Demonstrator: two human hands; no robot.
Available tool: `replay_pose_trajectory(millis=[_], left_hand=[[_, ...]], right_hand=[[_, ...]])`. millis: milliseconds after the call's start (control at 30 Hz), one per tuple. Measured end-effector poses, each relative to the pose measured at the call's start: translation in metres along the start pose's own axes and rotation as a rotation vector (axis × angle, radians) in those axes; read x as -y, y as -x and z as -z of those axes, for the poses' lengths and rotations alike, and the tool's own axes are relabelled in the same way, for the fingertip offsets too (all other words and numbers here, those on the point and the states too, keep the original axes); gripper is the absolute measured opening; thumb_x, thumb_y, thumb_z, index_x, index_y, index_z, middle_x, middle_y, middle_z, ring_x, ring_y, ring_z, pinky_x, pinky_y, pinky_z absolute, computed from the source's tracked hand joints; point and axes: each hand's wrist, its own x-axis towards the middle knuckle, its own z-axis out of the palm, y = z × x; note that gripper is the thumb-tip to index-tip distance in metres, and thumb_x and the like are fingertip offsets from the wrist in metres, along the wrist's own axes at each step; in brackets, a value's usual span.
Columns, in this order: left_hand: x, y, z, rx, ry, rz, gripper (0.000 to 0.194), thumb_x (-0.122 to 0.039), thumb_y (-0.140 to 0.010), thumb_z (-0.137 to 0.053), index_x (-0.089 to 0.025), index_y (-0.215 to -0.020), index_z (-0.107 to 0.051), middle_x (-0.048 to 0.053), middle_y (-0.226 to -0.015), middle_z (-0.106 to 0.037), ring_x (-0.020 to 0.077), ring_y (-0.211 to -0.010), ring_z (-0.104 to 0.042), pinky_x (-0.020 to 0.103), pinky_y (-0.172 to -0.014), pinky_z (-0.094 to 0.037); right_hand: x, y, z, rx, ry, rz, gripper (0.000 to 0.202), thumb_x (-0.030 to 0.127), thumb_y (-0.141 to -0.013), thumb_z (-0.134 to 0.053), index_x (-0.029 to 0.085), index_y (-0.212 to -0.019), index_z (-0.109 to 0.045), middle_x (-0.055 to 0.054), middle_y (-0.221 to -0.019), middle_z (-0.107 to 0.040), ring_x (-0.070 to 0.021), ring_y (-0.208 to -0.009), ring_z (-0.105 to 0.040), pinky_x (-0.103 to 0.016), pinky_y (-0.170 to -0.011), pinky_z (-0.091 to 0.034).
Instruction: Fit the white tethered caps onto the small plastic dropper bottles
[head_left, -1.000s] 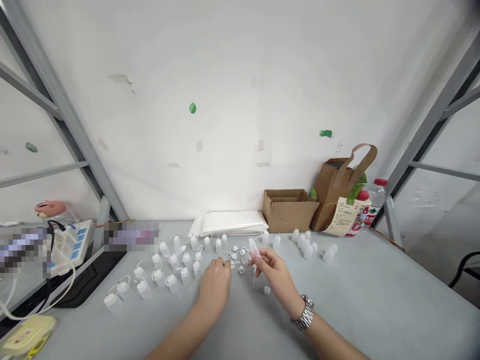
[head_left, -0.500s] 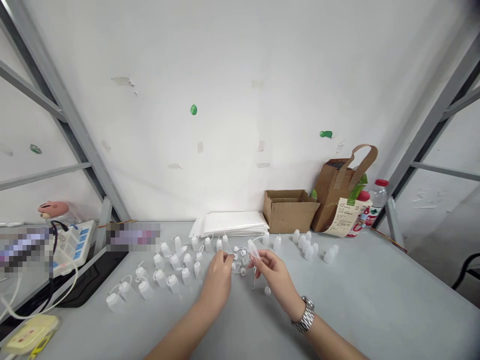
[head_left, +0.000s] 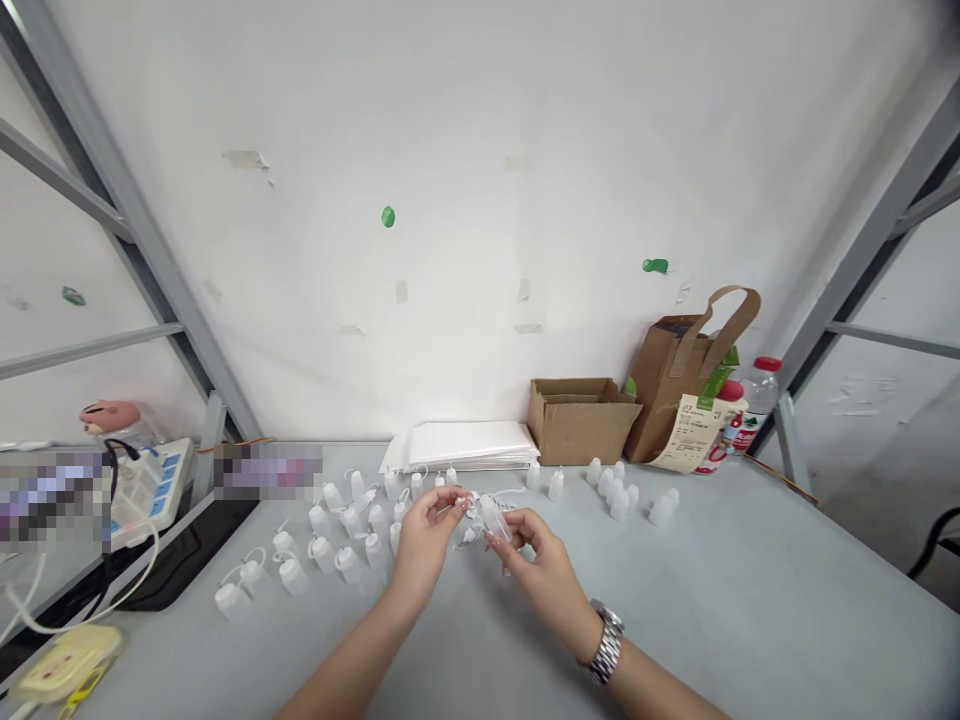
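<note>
My right hand is closed on a small translucent plastic bottle, tilted with its mouth toward the upper left. Pinched in the fingers of my left hand is a small white cap, right at the bottle's mouth; I cannot tell whether the two touch. A loose cap with a strap lies on the table just below the hands, and other caps behind are partly hidden. To the left stand several capped bottles with looped straps. On the right are several bottles without such caps.
Behind the hands lies a stack of white sheets or bags, beside an open cardboard box. A brown paper bag and a red-capped drink bottle stand at the back right. A power strip with cables sits at the left.
My left hand has lifted from the loose caps with one cap and moved up to the bottle. My right hand has brought the bottle slightly left and lower.
</note>
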Motion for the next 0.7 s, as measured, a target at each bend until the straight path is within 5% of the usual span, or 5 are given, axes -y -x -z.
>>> replay_pose_trajectory(millis=[400, 567, 700], left_hand=[[0.0033, 0.0017, -0.0018, 0.060, 0.253, 0.173, 0.030, -0.034, -0.056, -0.073, -0.014, -0.076, -0.065, 0.009, -0.084, -0.070, 0.0205, -0.084, -0.063, 0.034, -0.081, -0.046], [0.0029, 0.0029, -0.0026, 0.049, 0.169, 0.176, 0.030, -0.036, -0.057, -0.072, -0.015, -0.077, -0.064, 0.006, -0.077, -0.068, 0.0177, -0.073, -0.062, 0.030, -0.070, -0.047], [0.0054, 0.0027, -0.0038, 0.028, 0.075, 0.150, 0.030, -0.038, -0.057, -0.070, -0.015, -0.075, -0.063, 0.005, -0.072, -0.067, 0.0186, -0.071, -0.062, 0.031, -0.068, -0.047]], right_hand=[[-0.0054, -0.0004, -0.0044, 0.071, -0.040, -0.018, 0.026, 0.043, -0.080, -0.056, 0.018, -0.089, -0.059, -0.001, -0.071, -0.060, -0.0140, -0.061, -0.053, -0.027, -0.060, -0.044], [-0.0059, -0.0017, -0.0056, 0.079, -0.194, -0.040, 0.048, 0.041, -0.076, -0.061, 0.020, -0.118, -0.050, 0.000, -0.071, -0.060, -0.0138, -0.060, -0.054, -0.029, -0.061, -0.047], [-0.0021, -0.0017, -0.0059, 0.167, -0.367, -0.049, 0.045, 0.043, -0.073, -0.063, 0.021, -0.112, -0.056, -0.002, -0.076, -0.062, -0.0143, -0.061, -0.055, -0.030, -0.058, -0.050]])
